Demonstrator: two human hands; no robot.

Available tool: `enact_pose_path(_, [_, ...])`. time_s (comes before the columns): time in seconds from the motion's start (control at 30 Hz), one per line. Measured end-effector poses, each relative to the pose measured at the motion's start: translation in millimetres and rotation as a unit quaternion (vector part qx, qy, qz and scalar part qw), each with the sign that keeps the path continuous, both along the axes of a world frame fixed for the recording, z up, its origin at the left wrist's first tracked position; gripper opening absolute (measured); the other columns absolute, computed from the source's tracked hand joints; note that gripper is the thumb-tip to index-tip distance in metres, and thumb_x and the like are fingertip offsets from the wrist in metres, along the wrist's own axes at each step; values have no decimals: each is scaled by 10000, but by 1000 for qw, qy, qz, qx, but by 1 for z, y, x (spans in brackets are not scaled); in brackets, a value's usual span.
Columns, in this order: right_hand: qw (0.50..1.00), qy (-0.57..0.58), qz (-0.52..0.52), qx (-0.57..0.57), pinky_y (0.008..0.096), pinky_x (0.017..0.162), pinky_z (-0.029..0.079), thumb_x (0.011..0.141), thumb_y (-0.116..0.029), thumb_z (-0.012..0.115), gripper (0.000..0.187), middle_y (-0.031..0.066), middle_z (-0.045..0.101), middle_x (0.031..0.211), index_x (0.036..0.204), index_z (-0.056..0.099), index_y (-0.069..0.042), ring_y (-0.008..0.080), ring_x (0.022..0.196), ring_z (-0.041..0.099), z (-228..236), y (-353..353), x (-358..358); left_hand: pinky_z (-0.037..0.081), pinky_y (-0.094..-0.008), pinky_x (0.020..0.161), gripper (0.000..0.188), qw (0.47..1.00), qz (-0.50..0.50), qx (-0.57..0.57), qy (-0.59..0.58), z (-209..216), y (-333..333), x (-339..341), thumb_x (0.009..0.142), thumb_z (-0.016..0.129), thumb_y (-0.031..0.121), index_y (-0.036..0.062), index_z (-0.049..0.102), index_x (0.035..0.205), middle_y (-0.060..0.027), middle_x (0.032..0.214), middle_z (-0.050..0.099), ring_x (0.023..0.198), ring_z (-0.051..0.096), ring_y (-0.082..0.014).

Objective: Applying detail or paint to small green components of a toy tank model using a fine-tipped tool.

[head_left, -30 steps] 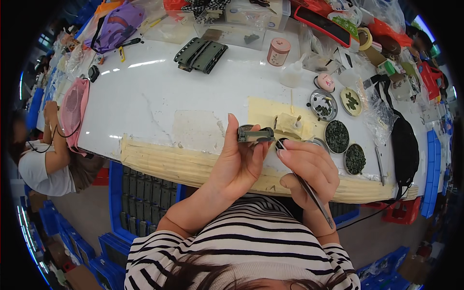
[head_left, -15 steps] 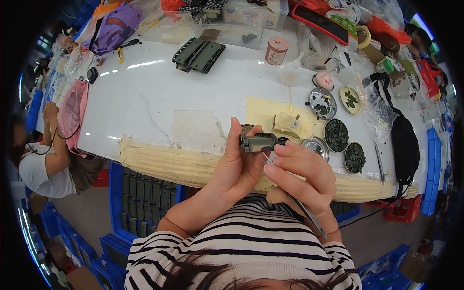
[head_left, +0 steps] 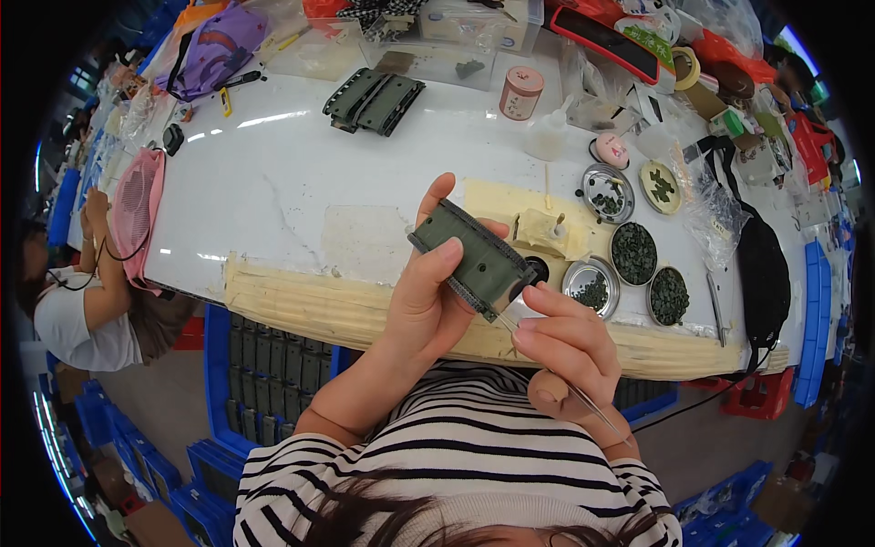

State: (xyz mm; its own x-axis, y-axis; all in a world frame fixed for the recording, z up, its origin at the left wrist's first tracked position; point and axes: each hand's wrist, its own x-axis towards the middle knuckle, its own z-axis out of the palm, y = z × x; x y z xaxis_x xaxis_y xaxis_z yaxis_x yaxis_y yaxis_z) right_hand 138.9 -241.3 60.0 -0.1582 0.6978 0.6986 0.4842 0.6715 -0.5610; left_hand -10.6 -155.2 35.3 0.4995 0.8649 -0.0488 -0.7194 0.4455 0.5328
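Observation:
A dark green plastic model part (head_left: 474,260), flat with ridged edges, is tilted in front of me. My left hand (head_left: 424,296) is closed round it, thumb on its broad face. At its lower right corner, my right hand (head_left: 574,351) grips thin metal tweezers (head_left: 597,410), their tips at the part's edge. Whether the tips pinch a small piece I cannot tell. Just beyond my hands stand a metal dish (head_left: 612,290) of tiny green pieces and two fuller round tins, the larger tin (head_left: 634,253) and the smaller tin (head_left: 670,297).
Two similar green parts (head_left: 374,100) lie farther back. A yellowish block (head_left: 547,228) with a peg, a pink canister (head_left: 522,93) and a black pouch (head_left: 764,273) sit on the table. Below the padded edge (head_left: 319,310) is a blue crate (head_left: 219,392) of green parts. Someone (head_left: 87,301) works at left.
My left hand has turned the green part from edge-on so its broad face shows, slanting down to the right. My right hand and the tweezers have shifted slightly lower with its corner.

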Motion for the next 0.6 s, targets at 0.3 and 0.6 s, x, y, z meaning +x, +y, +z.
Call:
enact_pose_path(0.3, [1000,7,0,5,449,941,502,867,-232,636,346,121,615,1049,1129,630,-7,331,1093,598,-3,2,-2,531,-394,899,716,999,-12,-5,-48,-2,0,-2,856,623,167,223,199,1431,-151,1146,571,1037,600,-231])
enact_pose_path(0.6, [1000,-2,-9,8,453,935,510,854,-194,648,328,120,614,1048,1122,630,-7,331,1089,599,-3,1,-3,524,-401,910,725,998,-2,5,-61,-5,-1,0,861,609,145,225,179,1440,-155,1147,566,1040,596,-229])
